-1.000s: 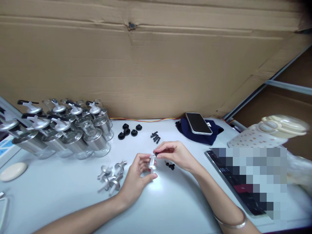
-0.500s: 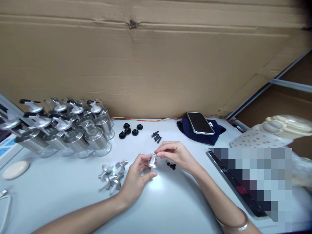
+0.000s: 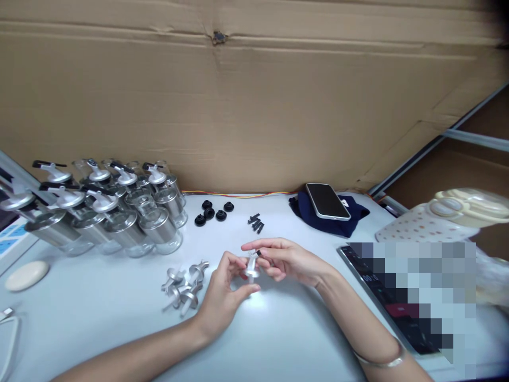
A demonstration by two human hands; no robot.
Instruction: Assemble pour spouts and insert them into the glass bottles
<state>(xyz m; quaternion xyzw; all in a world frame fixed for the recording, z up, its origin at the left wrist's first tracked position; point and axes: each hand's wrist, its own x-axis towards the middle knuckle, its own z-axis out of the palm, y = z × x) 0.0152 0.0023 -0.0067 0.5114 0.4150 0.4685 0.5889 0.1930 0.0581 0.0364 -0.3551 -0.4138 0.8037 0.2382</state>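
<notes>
- At the far left, a white oval object (image 3: 27,276) is seen lying on the table (image 3: 131,339).
- Behind it, glass bottles with metal sleeves (image 3: 123,233) are grouped; several are topped by spouts with black levers (image 3: 99,189).
- Nearer the middle, loose metal spouts (image 3: 190,300) are heaped together; beyond them, black stoppers (image 3: 221,215) are scattered near one another.
- By the left hand (image 3: 226,292), a metal spout (image 3: 252,269) is gripped, thumb at its lower end and fingers at its side. The spout is held above the table, narrow tip upward.
- At that tip, a small black piece (image 3: 258,253) is seen; beyond the hands, black strips (image 3: 256,223) are laid in a loose cluster.
- The right hand (image 3: 296,262) is partly curled, its forefinger stretched over the spout's top. Whether the black piece is pinched or merely touched cannot be told.
- Step judged to be the fitting of the black piece to the tip. For the next move, a steady left grip and careful alignment are called for; the seating is best checked.
- Farther right, a phone (image 3: 328,201) is rested on dark blue cloth (image 3: 350,229).
</notes>
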